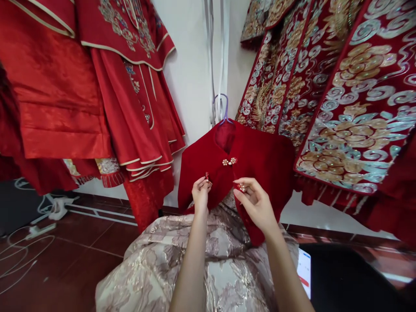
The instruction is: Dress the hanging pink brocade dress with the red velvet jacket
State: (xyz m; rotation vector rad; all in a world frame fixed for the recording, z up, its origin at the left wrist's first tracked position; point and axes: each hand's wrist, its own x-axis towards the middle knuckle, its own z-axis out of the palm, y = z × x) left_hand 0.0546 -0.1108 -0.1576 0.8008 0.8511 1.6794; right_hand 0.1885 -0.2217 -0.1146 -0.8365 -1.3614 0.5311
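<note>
Forearms point(191, 255) extended, my left hand point(201, 190) and right hand point(255, 203) each pinch an ornamental fastener point(207, 177) on the red garment point(264, 156), hanging from a purple hanger point(226, 114), neck upward, front facing me, opening running downward.

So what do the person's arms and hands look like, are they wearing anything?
The left hand and right hand are bare: no gloves, rings, watch or bracelets show. The forearms are slim and bare too, with no sleeves or markings that I can see.

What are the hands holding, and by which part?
The red garment, by its front: left hand at a gold ornament, right hand at a second ornament.
</note>
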